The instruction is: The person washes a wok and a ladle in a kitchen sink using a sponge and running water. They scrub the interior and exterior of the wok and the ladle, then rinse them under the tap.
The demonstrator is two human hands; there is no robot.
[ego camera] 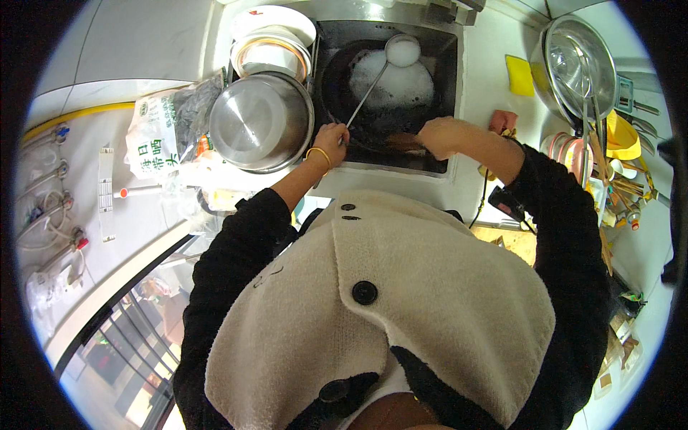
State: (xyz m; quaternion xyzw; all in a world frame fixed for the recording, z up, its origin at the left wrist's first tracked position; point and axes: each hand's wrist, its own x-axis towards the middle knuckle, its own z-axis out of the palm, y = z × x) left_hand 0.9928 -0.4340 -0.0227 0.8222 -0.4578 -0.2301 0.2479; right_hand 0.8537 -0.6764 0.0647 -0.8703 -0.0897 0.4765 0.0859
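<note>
A dark wok point(336, 80) with white foam point(371, 80) in its middle sits on the black stove straight ahead. My left hand point(330, 144) is closed around the thin handle of a metal ladle point(403, 50), whose foam-covered bowl lies at the foam's far edge. At the wok's near right side, my right hand point(441, 137) is curled with the fingers pointing down and left. A brownish, blurred thing point(404, 141) lies by those fingertips; what it is, and whether the hand grips it, cannot be told.
Left of the stove stand a large steel pot point(258, 121), stacked bowls point(274, 54) and a printed plastic bag point(156, 129). Steel basins point(578, 64) are at the far right, above stacked dishes point(567, 153) and utensils. A yellow cloth point(519, 75) lies right of the stove.
</note>
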